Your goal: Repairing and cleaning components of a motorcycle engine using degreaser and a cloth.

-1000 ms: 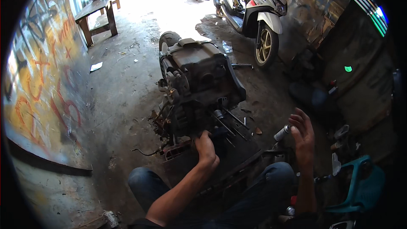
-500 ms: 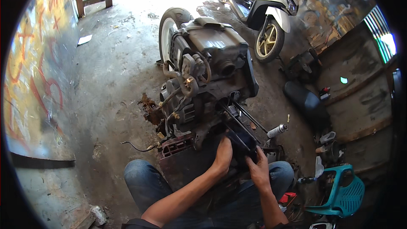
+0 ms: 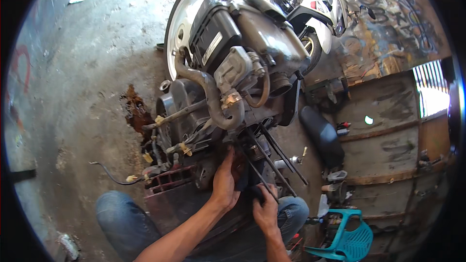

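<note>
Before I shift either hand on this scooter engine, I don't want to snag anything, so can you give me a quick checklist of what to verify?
1. Left hand on the dark part below the engine: ok, palm pressed against it.
2. Right hand on the same part's lower edge: ok, fingers curled over it.
3. Thin black rods clear of the hands: not ok, they cross just above the right hand.
4. Loose cable on the floor clear of the hands: ok, it lies off to the left.
5. Rear wheel steady: cannot tell.
</note>
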The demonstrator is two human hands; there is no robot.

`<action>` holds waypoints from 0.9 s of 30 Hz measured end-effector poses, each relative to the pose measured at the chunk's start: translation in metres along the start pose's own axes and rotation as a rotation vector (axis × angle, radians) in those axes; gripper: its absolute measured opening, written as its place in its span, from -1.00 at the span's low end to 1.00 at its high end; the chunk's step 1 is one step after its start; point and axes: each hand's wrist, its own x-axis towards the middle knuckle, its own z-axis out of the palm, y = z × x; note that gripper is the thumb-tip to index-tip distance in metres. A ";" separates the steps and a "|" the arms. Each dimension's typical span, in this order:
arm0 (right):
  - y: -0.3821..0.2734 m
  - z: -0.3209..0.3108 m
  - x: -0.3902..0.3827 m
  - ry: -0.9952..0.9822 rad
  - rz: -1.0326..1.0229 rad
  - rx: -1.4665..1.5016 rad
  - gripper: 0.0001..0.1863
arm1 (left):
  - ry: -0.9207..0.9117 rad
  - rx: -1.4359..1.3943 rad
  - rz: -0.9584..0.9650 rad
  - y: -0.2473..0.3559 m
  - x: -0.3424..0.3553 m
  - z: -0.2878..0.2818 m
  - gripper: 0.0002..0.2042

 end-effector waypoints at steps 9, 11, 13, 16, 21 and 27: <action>-0.001 -0.004 0.005 -0.035 0.056 -0.107 -0.52 | -0.102 0.140 0.095 0.010 -0.002 0.034 -0.57; 0.004 -0.004 0.004 -0.058 0.048 -0.125 -0.51 | -0.150 0.116 0.062 0.012 -0.001 0.034 -0.61; 0.008 -0.003 0.003 -0.051 -0.004 -0.130 -0.45 | -0.150 0.090 0.078 0.013 -0.002 0.032 -0.65; 0.002 -0.001 0.004 -0.070 -0.007 -0.161 -0.46 | -0.141 0.114 0.067 0.014 -0.002 0.030 -0.68; 0.010 -0.002 0.001 -0.041 0.017 -0.208 -0.51 | -0.085 0.166 0.125 0.003 0.004 0.032 -0.74; 0.014 -0.004 0.002 -0.114 0.089 -0.244 -0.43 | -0.058 0.213 0.142 0.010 -0.001 0.035 -0.71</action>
